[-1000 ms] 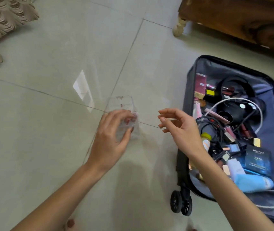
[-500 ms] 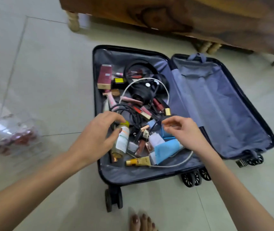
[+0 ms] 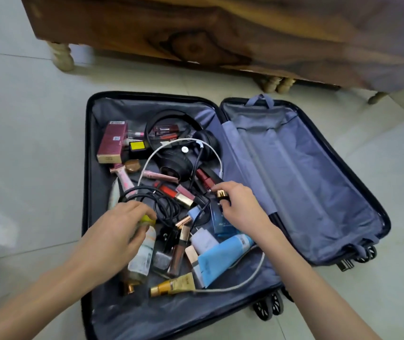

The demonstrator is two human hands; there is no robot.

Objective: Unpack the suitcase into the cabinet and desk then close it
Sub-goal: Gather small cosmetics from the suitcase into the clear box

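Down on the pale tiled floor [image 3: 24, 143], one black hard-shell suitcase [image 3: 86, 182] lies open flat in two halves, just in front of a dark wooden cabinet [image 3: 196, 28] on pale turned legs. The right half shows one grey-blue zipped lining panel [image 3: 306, 182]. The left half carries a loose heap of things.

Near that half's far left corner lies one maroon cardboard carton [image 3: 112, 142]. Beside it, towards the far edge, sits one pair of black headphones [image 3: 183, 155], with a white charging cable [image 3: 217, 158] looped over them. One pink razor [image 3: 125, 179] lies along the left edge, and one coil of black cable [image 3: 156, 204] sits in the middle. Towards the near edge are one white plug adapter [image 3: 203, 240], one light blue squeeze tube [image 3: 220, 260] and one gold squeeze tube [image 3: 174, 285]. Several slim lip-colour tubes lie scattered between them; their number cannot be told.

The left hand [image 3: 122, 231] curls its fingers round the top of one clear plastic bottle with a yellow cap [image 3: 144, 253], which lies near the left half's near left corner. The right hand [image 3: 240, 207] pinches one small black tube with a gold cap [image 3: 222, 194] between thumb and fingers, just above one dark blue box [image 3: 220, 219] by the hinge edge.
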